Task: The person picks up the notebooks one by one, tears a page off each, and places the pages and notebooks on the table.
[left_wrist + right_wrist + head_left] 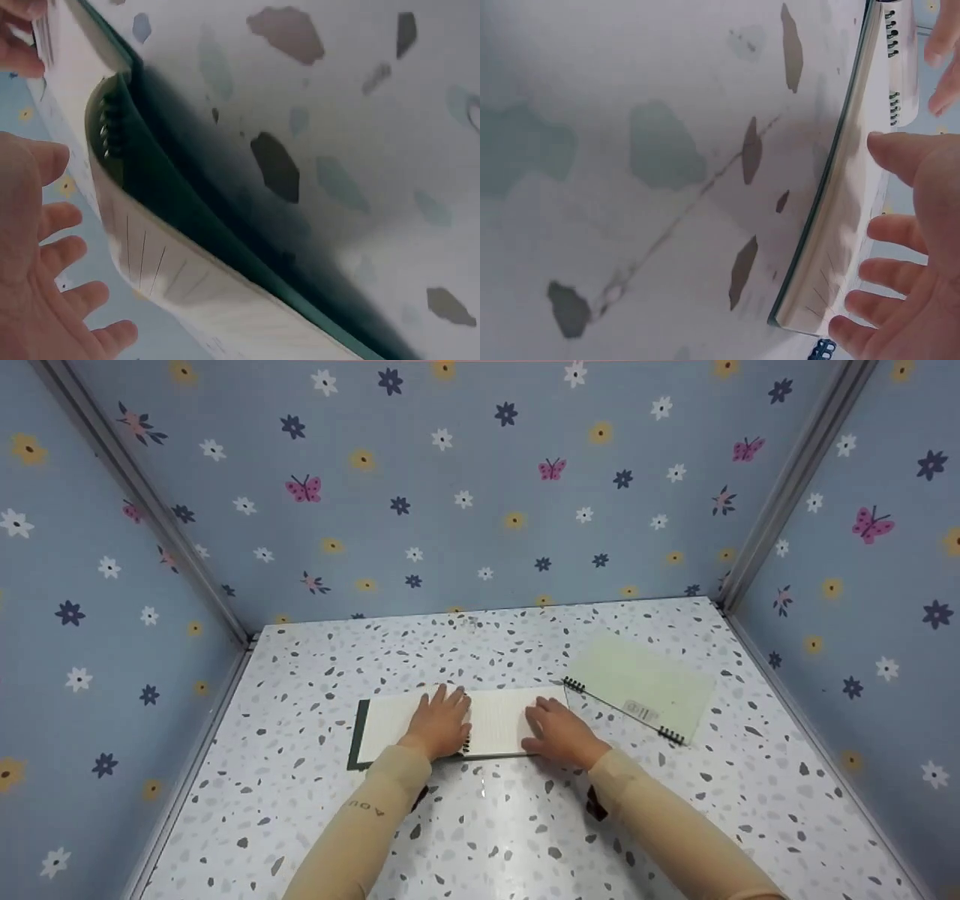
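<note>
A spiral notebook [496, 727] with ruled white pages lies open on the table, its dark green cover [358, 735] showing past the left edge. My left hand [439, 724] is spread over the left page beside the coil binding [111, 127], with fingers fairly straight. My right hand [561, 733] is at the right page's outer edge, its fingers loosely bent. In the right wrist view the right hand [915, 255] has its thumb and fingers apart above the page. The left-hand pages bow upward off the green cover in the left wrist view.
A second spiral notebook [645, 682] with a pale green cover and a barcode label lies at an angle to the right. Flower-patterned blue panels [480, 487] enclose the speckled white table [495, 825] at the back and both sides.
</note>
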Demonstrator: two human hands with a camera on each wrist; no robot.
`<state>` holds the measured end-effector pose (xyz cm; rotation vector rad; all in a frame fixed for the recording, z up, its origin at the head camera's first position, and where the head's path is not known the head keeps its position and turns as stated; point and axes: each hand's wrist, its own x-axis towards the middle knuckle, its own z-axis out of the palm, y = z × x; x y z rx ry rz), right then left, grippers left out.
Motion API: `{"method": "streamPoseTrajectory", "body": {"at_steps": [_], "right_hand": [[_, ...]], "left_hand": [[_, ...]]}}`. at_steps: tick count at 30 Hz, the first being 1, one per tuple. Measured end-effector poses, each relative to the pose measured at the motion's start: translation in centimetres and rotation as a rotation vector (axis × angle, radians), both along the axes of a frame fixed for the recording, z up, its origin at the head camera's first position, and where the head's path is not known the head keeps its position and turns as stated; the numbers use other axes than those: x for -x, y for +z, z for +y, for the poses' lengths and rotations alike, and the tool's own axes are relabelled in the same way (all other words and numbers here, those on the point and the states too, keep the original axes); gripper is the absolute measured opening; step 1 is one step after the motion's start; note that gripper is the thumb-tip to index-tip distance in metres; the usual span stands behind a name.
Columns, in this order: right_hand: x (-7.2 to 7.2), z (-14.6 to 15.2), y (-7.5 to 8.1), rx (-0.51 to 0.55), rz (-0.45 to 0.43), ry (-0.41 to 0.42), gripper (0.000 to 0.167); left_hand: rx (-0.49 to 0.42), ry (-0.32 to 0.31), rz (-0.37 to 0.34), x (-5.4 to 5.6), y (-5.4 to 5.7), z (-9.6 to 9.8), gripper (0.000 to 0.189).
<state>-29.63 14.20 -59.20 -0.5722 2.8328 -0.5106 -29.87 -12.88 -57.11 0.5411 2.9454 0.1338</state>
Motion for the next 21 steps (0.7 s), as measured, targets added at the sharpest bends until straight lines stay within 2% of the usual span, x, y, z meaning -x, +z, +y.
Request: {"method": "streamPoseTrajectory", "body": {"at_steps": [4,13,16,21], "right_hand": [[0.0,-0.1,-0.3,-0.028,-0.023,0.008,0.077],[0.1,0.2,-0.5,-0.061,-0.045,0.008,0.08],[0.0,0.1,-0.5,-0.055,-0.036,0.011,0.079],[-0.1,0.0,-0.6,-0.068,-0.027,0.016,0.079]], "left_hand": [[0.069,0.009,-0.034,-0.3,-0.9,0.5,0.058],[-0.073,0.068,-0.128,-0.6,-2.9,-0.8,0.062],[-0.09,0.074,-0.132,-0.3,-3.8,-1.5,0.062],[-0.059,0.052,-0.111,0.1,-5.0,-2.3,0.063]]}}
